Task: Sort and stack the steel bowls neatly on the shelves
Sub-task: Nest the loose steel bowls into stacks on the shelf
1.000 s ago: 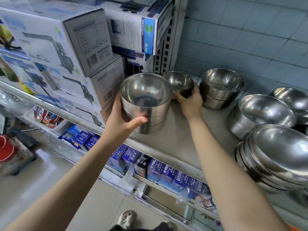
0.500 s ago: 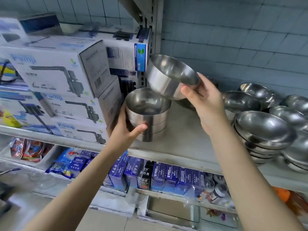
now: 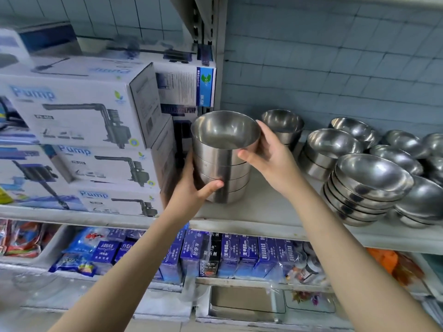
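a person's two hands close on a stack of straight-sided steel bowls [image 3: 223, 178] standing near the front of a shop shelf [image 3: 263, 209]: the left hand [image 3: 191, 188] wraps the stack's lower bowls, thumb across the front, while the right hand [image 3: 273, 156] grasps the top bowl [image 3: 225, 133] at its rim, thumb on the near wall and fingers behind. the top bowl sits in the stack but looks slightly tilted, so it may not be fully seated. if it is let go crooked, it could rock, jam in the bowl beneath or slide off. the steel walls are smooth and probably slippery, and a loose hold low on the stack could let the whole column lean. pump boxes [image 3: 79, 109] stand just left of the stack, touching or nearly so, leaving the left hand little room. a sideways nudge there could knock the stack the other way. a shorter stack of similar bowls [image 3: 282, 125] stands just behind and right of the stack, close to the right hand's knuckles. piles of shallow bowls [image 3: 369, 185] lie farther right of the stack, leaning already. blue cartons [image 3: 239, 255] fill the shelf below the stack, where anything that falls would likely land.
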The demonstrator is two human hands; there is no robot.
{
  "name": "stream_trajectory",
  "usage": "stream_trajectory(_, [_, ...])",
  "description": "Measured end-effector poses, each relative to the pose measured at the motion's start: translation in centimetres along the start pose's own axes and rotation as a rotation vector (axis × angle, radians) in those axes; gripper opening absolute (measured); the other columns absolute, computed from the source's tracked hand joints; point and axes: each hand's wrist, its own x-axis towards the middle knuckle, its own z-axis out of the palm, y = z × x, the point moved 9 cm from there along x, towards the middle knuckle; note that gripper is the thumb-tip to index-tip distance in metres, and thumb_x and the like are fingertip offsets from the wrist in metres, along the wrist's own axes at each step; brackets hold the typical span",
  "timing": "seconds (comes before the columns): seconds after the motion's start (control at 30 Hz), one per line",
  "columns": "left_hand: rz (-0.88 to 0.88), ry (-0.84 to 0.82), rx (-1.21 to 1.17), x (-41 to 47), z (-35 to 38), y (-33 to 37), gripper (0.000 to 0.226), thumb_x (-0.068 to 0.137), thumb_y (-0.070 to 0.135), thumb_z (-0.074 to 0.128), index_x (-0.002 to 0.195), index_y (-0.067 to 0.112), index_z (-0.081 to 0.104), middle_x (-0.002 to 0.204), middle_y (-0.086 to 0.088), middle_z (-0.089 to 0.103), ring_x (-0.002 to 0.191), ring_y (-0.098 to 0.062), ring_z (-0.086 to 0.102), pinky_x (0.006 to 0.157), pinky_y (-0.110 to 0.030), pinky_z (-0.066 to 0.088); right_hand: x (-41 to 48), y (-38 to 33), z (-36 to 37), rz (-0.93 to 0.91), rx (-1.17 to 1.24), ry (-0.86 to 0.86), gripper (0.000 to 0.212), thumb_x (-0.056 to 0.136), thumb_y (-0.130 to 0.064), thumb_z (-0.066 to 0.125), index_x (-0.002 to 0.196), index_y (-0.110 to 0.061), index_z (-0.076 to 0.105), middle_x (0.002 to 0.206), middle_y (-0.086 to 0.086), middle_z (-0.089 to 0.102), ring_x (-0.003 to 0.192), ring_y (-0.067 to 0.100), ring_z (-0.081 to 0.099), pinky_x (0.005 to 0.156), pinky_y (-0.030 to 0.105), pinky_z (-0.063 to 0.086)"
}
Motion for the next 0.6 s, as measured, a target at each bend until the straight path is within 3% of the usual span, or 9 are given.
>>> stream_trajectory(0.1, [0.000, -0.014, 0.001, 0.8, 0.8, -0.1, 0.099, 0.083, 0.028, 0.077, 0.157, 0.030, 0.011, 0.146, 0.015, 0.042, 0.122, 0.000, 0.048, 0.071, 0.003, 0.042, 0.5, 0.8, -0.9, 0.031, -0.048, 0.015, 0.105, 0.064, -0.072, 0.075, 0.151, -0.035, 0.031, 0.151, -0.012, 0.045, 0.141, 0.007, 0.040, 0.118, 0.042, 0.034])
stream_trajectory(0.13, [0.011, -0.014, 0.002, 1.1, 1.0, 0.0, 0.099, 0.084, 0.027, 0.077, 0.157, 0.031, 0.011, 0.147, 0.016, 0.041, 0.121, 0.001, 0.048, 0.073, 0.002, 0.044, 0.7, 1.1, -1.2, 0.044, -0.062, 0.002, 0.104, 0.065, -0.071, 0.076, 0.152, -0.035, 0.031, 0.152, -0.012, 0.044, 0.141, 0.006, 0.039, 0.118, 0.042, 0.032])
stream_trajectory(0.17, [0.023, -0.015, 0.002, 1.5, 1.3, 0.1, 0.099, 0.084, 0.029, 0.077, 0.157, 0.032, 0.010, 0.150, 0.017, 0.039, 0.125, 0.002, 0.047, 0.086, -0.003, 0.045, 0.9, 1.3, -1.6, 0.056, -0.064, -0.020, 0.103, 0.067, -0.068, 0.077, 0.152, -0.033, 0.030, 0.153, -0.012, 0.043, 0.142, 0.006, 0.038, 0.119, 0.041, 0.031])
stream_trajectory(0.23, [0.041, -0.023, -0.015, 2.1, 1.8, 0.2, 0.101, 0.083, 0.031, 0.078, 0.157, 0.035, 0.010, 0.156, 0.016, 0.035, 0.139, -0.001, 0.039, 0.115, -0.028, 0.036, 1.5, 1.3, -2.9, 0.082, -0.045, -0.063, 0.099, 0.075, -0.058, 0.076, 0.155, -0.026, 0.027, 0.157, -0.007, 0.038, 0.143, 0.003, 0.034, 0.119, 0.033, 0.030])
stream_trajectory(0.3, [0.028, -0.014, -0.019, 2.8, 2.1, 0.0, 0.103, 0.083, 0.027, 0.078, 0.157, 0.037, 0.007, 0.159, 0.016, 0.030, 0.144, -0.004, 0.032, 0.121, -0.038, 0.027, 2.1, 0.9, -5.4, 0.127, -0.032, -0.009, 0.078, 0.090, -0.049, 0.064, 0.154, -0.020, 0.031, 0.157, -0.006, 0.038, 0.140, -0.001, 0.035, 0.114, 0.018, 0.032])
stream_trajectory(0.33, [0.014, -0.010, -0.015, 3.2, 2.3, 0.0, 0.104, 0.083, 0.027, 0.078, 0.157, 0.038, 0.006, 0.160, 0.016, 0.028, 0.145, -0.005, 0.030, 0.121, -0.039, 0.026, 2.7, 0.9, -7.0, 0.146, -0.053, 0.054, 0.066, 0.095, -0.049, 0.056, 0.151, -0.021, 0.038, 0.153, -0.008, 0.043, 0.137, -0.001, 0.039, 0.114, 0.019, 0.033])
stream_trajectory(0.43, [-0.009, 0.005, -0.018, 4.2, 2.7, 0.2, 0.104, 0.083, 0.027, 0.078, 0.157, 0.039, 0.005, 0.161, 0.014, 0.027, 0.145, -0.009, 0.029, 0.120, -0.041, 0.027, 5.1, 1.9, -10.1, 0.216, -0.296, 0.100, 0.052, 0.100, -0.056, 0.041, 0.140, -0.025, 0.053, 0.143, -0.013, 0.054, 0.132, 0.004, 0.046, 0.114, 0.029, 0.032])
stream_trajectory(0.5, [-0.016, 0.022, -0.035, 4.9, 3.0, 0.5, 0.102, 0.083, 0.024, 0.077, 0.156, 0.038, 0.007, 0.159, 0.014, 0.029, 0.143, -0.007, 0.030, 0.119, -0.038, 0.028, 7.1, 3.1, -10.2, 0.248, -0.541, -0.026, 0.048, 0.101, -0.054, 0.039, 0.132, -0.024, 0.059, 0.138, -0.007, 0.057, 0.131, 0.012, 0.048, 0.108, 0.028, 0.034])
stream_trajectory(0.6, [-0.035, 0.029, -0.050, 5.6, 3.4, 0.6, 0.102, 0.085, 0.023, 0.076, 0.157, 0.037, 0.005, 0.160, 0.013, 0.026, 0.144, -0.008, 0.028, 0.119, -0.036, 0.027, 9.1, 4.6, -9.8, 0.262, -0.860, -0.227, 0.026, 0.099, -0.046, 0.049, 0.102, -0.027, 0.066, 0.118, 0.002, 0.063, 0.116, 0.023, 0.056, 0.094, 0.032, 0.043])
